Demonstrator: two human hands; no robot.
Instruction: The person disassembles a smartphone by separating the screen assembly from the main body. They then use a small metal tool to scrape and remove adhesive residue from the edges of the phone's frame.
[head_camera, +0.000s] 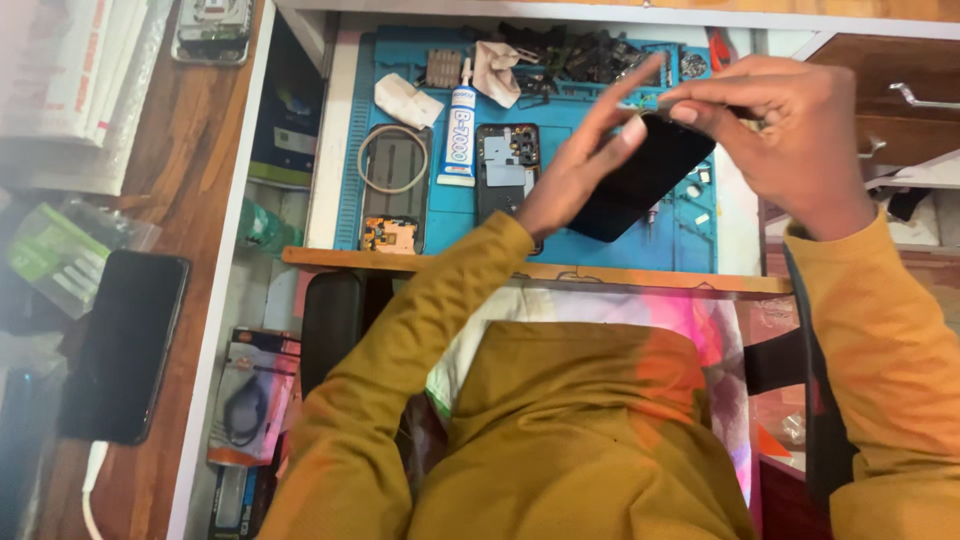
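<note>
Black phone screen (640, 180) held above blue mat (460, 215), long axis tilted up-right. Your left hand (585, 165) supports underside, fingers extended; right hand (790, 130) pinches top edge, nearer.

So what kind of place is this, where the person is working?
Probably a phone repair bench. A blue repair mat holds an opened phone, a glue tube and small loose parts, while both hands, left hand and right hand, hold a dark phone screen.

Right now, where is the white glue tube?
In the head view, the white glue tube lies on the blue mat, left of the hands, between the opened phone and a rubber band.
</note>
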